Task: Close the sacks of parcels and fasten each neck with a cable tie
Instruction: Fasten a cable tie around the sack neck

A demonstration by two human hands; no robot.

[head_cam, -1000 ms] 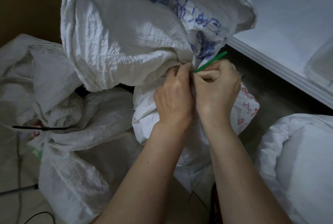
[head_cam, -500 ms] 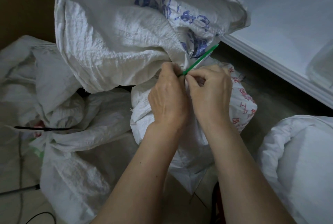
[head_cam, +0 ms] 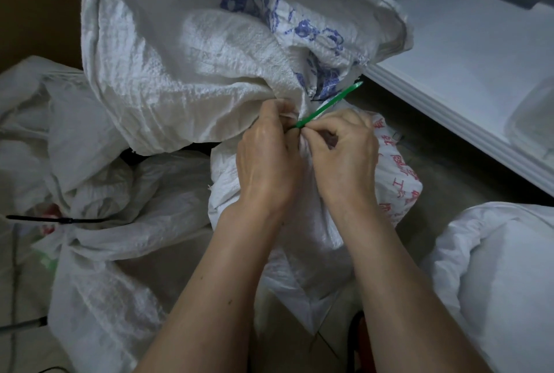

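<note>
One green tie [head_cam: 328,104] stuck out from the gathered neck of the sack [head_cam: 192,72], its tail slanting up to the right. Our right hand [head_cam: 341,159] pinched it at the base; our left hand [head_cam: 266,162] had its grip clamped on the bunched neck just beside. We judged two risks: the neck could spread if the left grip eased, and the tail could slip its head before it locked. We counted one green tie, one black tie [head_cam: 57,219] on a sack at left, two hands, and at least three sacks.
</note>
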